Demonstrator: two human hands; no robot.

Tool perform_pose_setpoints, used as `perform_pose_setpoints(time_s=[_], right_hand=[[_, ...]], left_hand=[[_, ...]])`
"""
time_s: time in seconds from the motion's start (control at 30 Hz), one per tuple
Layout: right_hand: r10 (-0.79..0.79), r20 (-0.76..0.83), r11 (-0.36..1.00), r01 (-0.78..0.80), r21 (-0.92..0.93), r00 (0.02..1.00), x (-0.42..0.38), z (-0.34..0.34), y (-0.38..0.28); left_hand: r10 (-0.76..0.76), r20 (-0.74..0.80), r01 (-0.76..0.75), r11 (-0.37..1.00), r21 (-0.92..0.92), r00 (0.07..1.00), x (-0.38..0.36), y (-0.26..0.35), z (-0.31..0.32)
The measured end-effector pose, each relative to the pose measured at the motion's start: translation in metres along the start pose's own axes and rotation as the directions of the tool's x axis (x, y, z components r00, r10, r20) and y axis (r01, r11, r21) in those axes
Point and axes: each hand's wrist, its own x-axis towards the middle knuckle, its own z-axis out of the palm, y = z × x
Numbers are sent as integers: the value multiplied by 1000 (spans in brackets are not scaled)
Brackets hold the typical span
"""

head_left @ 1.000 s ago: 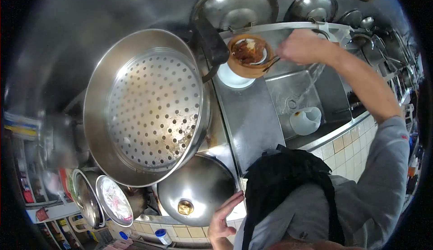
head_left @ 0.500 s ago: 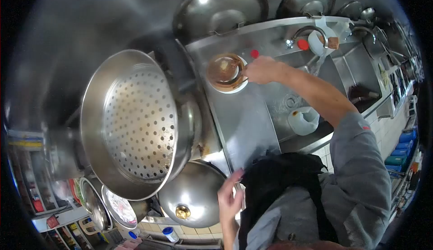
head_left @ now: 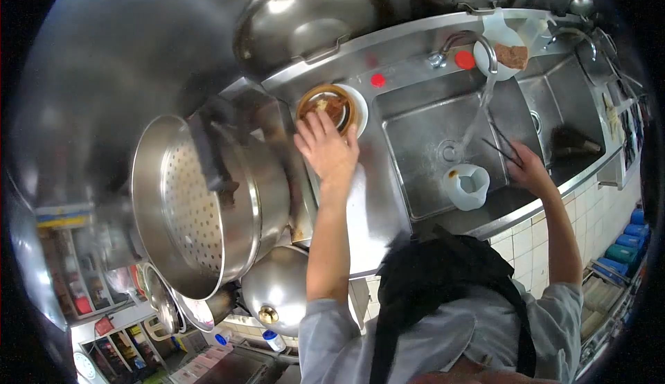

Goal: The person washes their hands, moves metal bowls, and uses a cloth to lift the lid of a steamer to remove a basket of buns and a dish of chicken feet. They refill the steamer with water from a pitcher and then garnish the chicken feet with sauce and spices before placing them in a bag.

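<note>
Bowl [head_left: 325, 105]: brown, holding dark food, seated on a white plate [head_left: 358, 110] on the steel counter [head_left: 374, 197]; directly beyond the left hand's fingertips, touching them.
Left hand [head_left: 327, 150]: palm down, fingers spread and extended, tips on the bowl's near rim; not closed around it.
Right hand [head_left: 528, 169]: closed around a pair of dark chopsticks [head_left: 502, 150], which point away from the hand under the running water.
Sink [head_left: 433, 152]: steel basin, between the two hands.
Tap [head_left: 465, 43]: beyond the right hand, water streaming down into the basin.
Jug [head_left: 467, 186]: white, lying in the sink just left of the right hand.
Steamer pot [head_left: 204, 204]: large, perforated insert, left of the left hand.
Domed lid [head_left: 273, 294]: beside the left forearm, knob showing.
</note>
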Motion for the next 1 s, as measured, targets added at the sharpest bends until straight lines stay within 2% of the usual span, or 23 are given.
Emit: perform_pose_setpoints(time_s=[0.03,0.07,0.1,0.13,0.2,0.23,0.27,0.3,0.33,0.37,0.4,0.43,0.47,0.53,0.63,0.67,0.7,0.73,0.8,0.83,0.9,0.93,1.0], right_hand=[[1,4,1000,-1,3,1000,-12,-5,10],[180,-31,982,-177,65,983,-23,-12,17],[355,-54,929,-346,131,933,-28,-19,27],[356,-49,929,-347,131,933,-27,-24,45],[190,-164,982,-189,26,968,-44,-24,94],[175,-224,969,-128,210,959,-49,-14,136],[171,-276,980,-135,144,946,-55,-13,153],[217,-269,968,-243,-69,938,-57,-26,135],[197,-273,978,-208,-14,942,-60,-29,141],[258,-240,963,-269,-13,936,-60,-34,140],[271,-241,961,-277,9,932,-58,-29,156],[372,-211,928,-366,70,904,-57,-34,140],[241,-266,965,-258,-34,934,-61,-24,169],[319,-203,946,-325,5,926,-64,-32,149],[361,-198,932,-359,45,911,-66,-33,156],[363,-227,930,-366,32,903,-64,-26,160],[420,-199,907,-398,139,886,-63,-24,155],[473,-171,871,-430,237,864,-62,-26,152],[364,-255,929,-330,165,896,-59,-14,173],[366,-257,929,-333,163,894,-58,-6,185],[296,-271,948,-316,-30,916,-48,-9,187],[487,-202,874,-471,124,850,-47,-14,171],[491,-152,863,-455,219,858,-44,-22,160]], left_hand=[[-49,50,44,995,92,998,8,-1,4],[-104,96,85,979,186,990,14,-3,6],[-152,218,100,967,234,964,20,-3,4],[-154,221,100,966,237,963,22,-3,2],[-135,107,108,967,229,985,18,10,-13],[-57,19,53,984,172,998,9,17,-17],[20,-61,-14,995,99,998,-5,28,-18],[72,-21,-73,996,-58,997,-18,49,-22],[111,11,-107,975,-194,994,-33,64,-26],[158,96,-123,947,-297,983,-57,74,-11],[289,85,-247,912,-329,953,-84,84,9],[332,199,-174,815,-552,922,-103,100,19],[391,337,-139,804,-579,856,-123,116,25],[522,430,-138,739,-660,737,-154,145,48],[555,497,-131,744,-655,667,-175,168,86],[537,662,-1,777,-630,523,-176,170,96],[510,786,124,807,-578,350,-179,171,106],[500,793,128,813,-568,348,-184,172,119],[609,755,266,707,-655,242,-191,180,136],[612,753,266,705,-658,240,-193,187,139],[641,767,317,723,-613,20,-186,216,138],[676,736,379,673,-634,31,-186,227,140],[760,603,429,473,-769,242,-217,239,179]])
